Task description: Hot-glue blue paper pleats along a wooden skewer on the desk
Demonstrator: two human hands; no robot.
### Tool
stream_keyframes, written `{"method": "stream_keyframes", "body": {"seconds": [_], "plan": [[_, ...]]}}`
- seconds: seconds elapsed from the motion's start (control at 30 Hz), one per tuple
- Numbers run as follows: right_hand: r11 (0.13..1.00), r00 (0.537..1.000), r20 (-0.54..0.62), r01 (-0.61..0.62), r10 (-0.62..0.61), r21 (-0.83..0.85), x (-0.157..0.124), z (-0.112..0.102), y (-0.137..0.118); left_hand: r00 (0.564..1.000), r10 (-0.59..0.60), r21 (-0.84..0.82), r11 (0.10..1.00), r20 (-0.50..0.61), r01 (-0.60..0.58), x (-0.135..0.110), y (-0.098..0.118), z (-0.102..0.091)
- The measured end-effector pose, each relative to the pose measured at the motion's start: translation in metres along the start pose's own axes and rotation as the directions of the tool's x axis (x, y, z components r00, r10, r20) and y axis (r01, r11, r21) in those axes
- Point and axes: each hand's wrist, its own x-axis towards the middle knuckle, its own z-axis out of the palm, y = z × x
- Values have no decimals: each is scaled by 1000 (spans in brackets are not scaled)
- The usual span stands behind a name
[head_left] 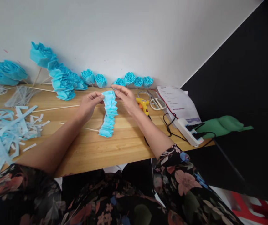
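A long pleated strip of light blue paper (109, 114) hangs down over the wooden table (124, 143) from its top end. My left hand (90, 103) pinches the strip's upper left edge with fingers closed. On the upper right edge my right hand (126, 97) grips it in the same way. The strip's lower end rests on the tabletop near a thin wooden stick (87, 128).
Blue paper roses (134, 79) line the wall, with bigger ones (62, 78) on sticks at the left. Paper scraps (4, 131) cover the left side. A yellow glue gun (143, 105), scissors (157, 102), printed sheets (178, 101) and a white power strip (189, 131) lie at the right.
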Motion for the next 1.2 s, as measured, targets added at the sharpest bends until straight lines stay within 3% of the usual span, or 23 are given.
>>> {"method": "stream_keyframes", "body": {"seconds": [0.37,0.7,1.0,1.2], "plan": [[999,999,-22,46,-46,-7,1,0,2,999,-42,81,996,25,40,-1,4,0],[993,996,75,-47,39,107,-3,0,-10,1000,-10,54,998,-12,10,0,5,1],[995,993,97,51,-60,89,2,-2,8,1000,-2,28,1000,14,1,-1,6,2],[993,995,99,11,-23,118,0,-4,0,999,10,4,1000,-42,-9,1,5,1]]}}
